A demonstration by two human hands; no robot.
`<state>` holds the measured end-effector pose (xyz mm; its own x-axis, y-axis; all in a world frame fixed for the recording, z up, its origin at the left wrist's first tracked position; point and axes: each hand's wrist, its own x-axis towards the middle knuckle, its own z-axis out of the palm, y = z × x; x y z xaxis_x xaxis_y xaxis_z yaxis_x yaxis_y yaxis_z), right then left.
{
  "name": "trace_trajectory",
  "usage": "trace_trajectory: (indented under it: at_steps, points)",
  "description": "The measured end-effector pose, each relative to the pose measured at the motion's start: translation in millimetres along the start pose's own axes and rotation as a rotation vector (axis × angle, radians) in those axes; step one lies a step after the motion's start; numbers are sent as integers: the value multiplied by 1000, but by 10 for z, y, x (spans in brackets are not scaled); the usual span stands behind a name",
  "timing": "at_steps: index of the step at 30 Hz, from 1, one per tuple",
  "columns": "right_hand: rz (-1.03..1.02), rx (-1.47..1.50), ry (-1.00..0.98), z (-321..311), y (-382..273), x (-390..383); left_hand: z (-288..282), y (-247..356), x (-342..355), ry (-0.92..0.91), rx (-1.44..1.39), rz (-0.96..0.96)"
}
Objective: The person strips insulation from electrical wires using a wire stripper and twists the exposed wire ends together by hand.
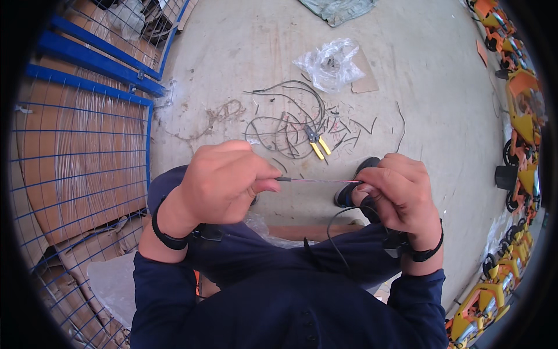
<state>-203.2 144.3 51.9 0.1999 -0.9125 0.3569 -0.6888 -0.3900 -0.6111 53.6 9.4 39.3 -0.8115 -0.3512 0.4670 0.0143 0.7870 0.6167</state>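
Observation:
My left hand (228,180) pinches a short dark piece of cable sheath (283,179). A thin pink wire (314,181) runs straight from it to my right hand (395,192), whose thumb and finger are closed on the wire. A black cable (340,215) loops from below my right hand down over my dark trousers. On the concrete floor (221,70) beyond my hands lie wire strippers with yellow handles (321,146), among looped black cable (315,93) and many short offcuts (363,125).
A blue mesh cage (87,81) holding wrapped cardboard (75,163) stands at left. Yellow-and-orange small wheeled vehicles (526,110) line the right. Crumpled clear plastic (328,61) on cardboard (365,84) and a grey-green sheet (337,9) lie ahead. My shoe (346,195) is below my right hand.

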Motion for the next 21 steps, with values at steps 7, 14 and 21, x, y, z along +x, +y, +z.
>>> trace_trajectory:
  at_steps: [7, 14, 21]
  points:
    - [80, -46, 48, -217, 95, -156, -91, -46, 57, 19, 62, 1]
    - [193, -40, 61, -370, 243, -349, -205, -203, -41, 35, 101, -89]
    - [258, -33, 118, -518, 432, -537, -298, -310, -78, 75, 132, -135]
